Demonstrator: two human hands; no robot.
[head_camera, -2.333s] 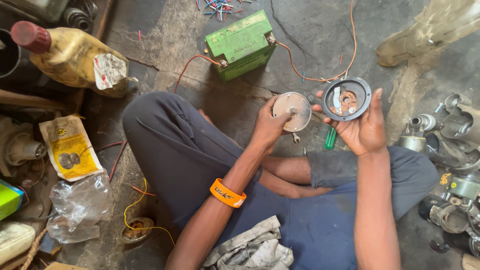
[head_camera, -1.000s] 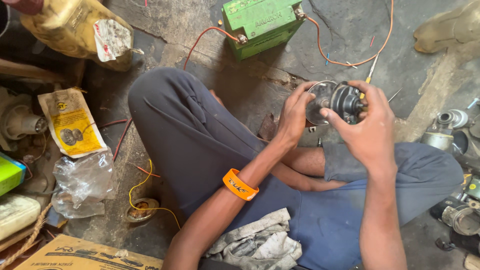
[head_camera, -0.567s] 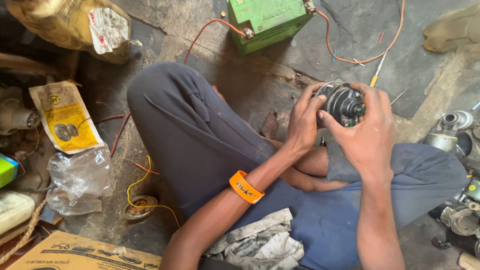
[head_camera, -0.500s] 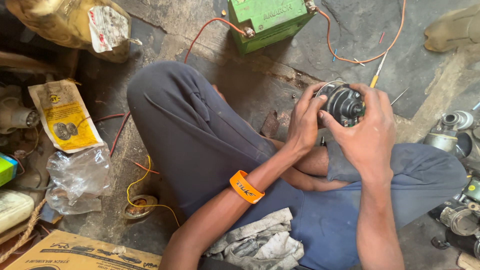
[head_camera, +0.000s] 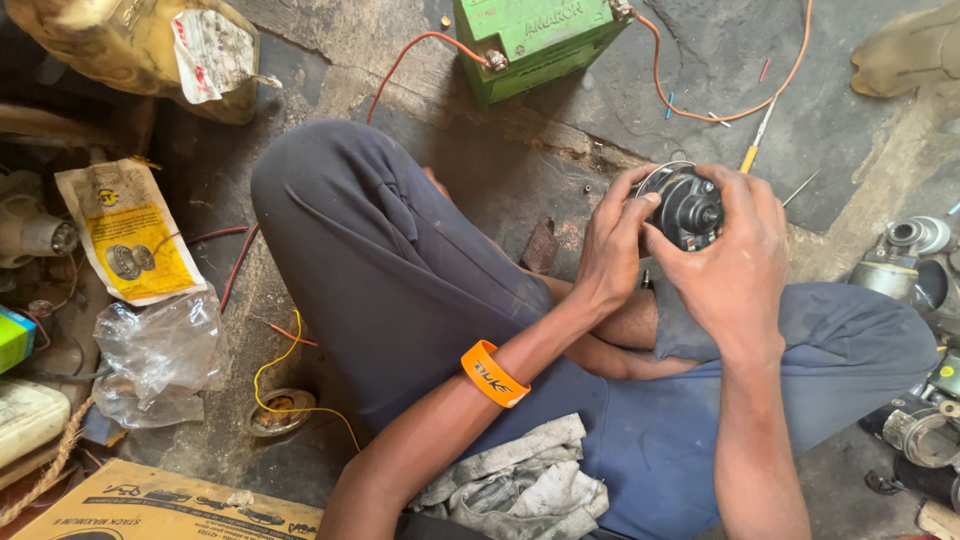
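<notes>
- Head view: left hand (head_camera: 612, 252) and right hand (head_camera: 735, 262) both wrap fingers around a round black motor part (head_camera: 690, 205), held above the lap
- Clear plastic bag (head_camera: 160, 355) lies crumpled on the floor's left edge, contents unclear
- Yellowish jug (head_camera: 150, 50) at the floor's top-left corner

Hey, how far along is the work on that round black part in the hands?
Done: the round black part is together as one piece. In hand: the left hand and right hand both grip it, fingers on its rim. Left: the green battery, with orange wires, sits unconnected to it; a screwdriver lies on the floor.
</notes>
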